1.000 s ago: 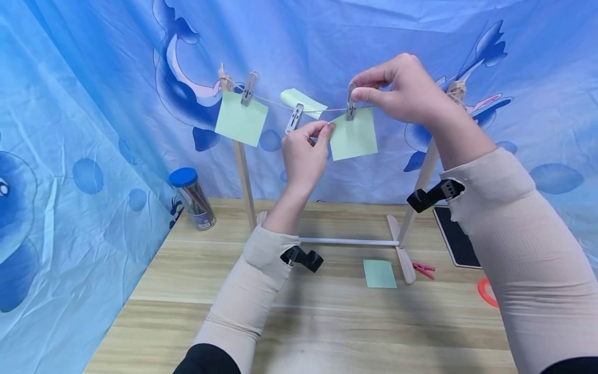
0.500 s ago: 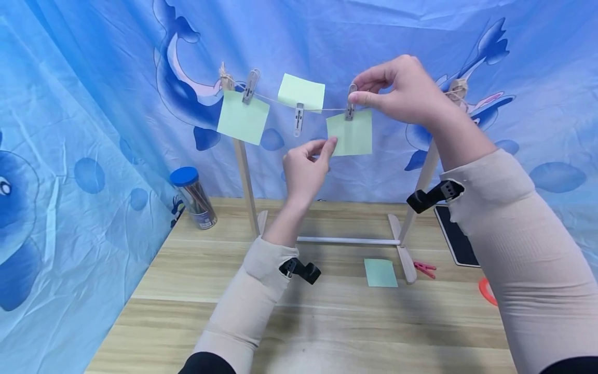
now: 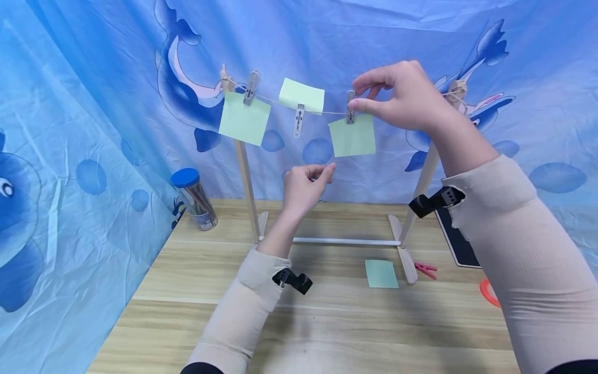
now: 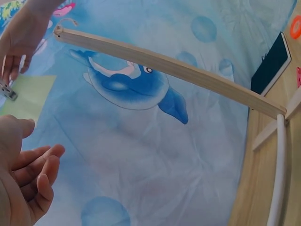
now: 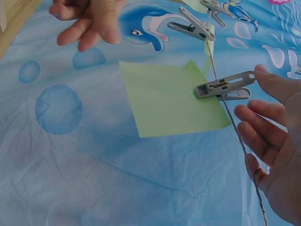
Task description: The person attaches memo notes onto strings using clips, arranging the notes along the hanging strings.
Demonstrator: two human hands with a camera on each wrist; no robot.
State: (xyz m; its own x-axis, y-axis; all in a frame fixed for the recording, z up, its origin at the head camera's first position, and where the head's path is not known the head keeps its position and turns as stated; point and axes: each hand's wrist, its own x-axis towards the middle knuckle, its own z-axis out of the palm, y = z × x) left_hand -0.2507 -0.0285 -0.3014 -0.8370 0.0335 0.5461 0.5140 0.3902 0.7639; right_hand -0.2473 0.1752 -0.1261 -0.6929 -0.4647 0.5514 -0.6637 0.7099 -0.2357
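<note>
Loose green note (image 3: 381, 274) is lying on counter (image 3: 345, 332), lower right of centre. Left hand (image 3: 303, 188), centre, is hovering empty, its fingers relaxed. Upper right: right hand (image 3: 405, 98) is touching grey clip (image 5: 225, 86), fingers loosely parted; clip is holding hung green note (image 3: 352, 137) on string (image 5: 239, 136).

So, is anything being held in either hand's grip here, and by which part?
The left hand holds nothing. The right hand touches the rightmost grey clothespin at its handle end; whether it pinches it cannot be told.
</note>
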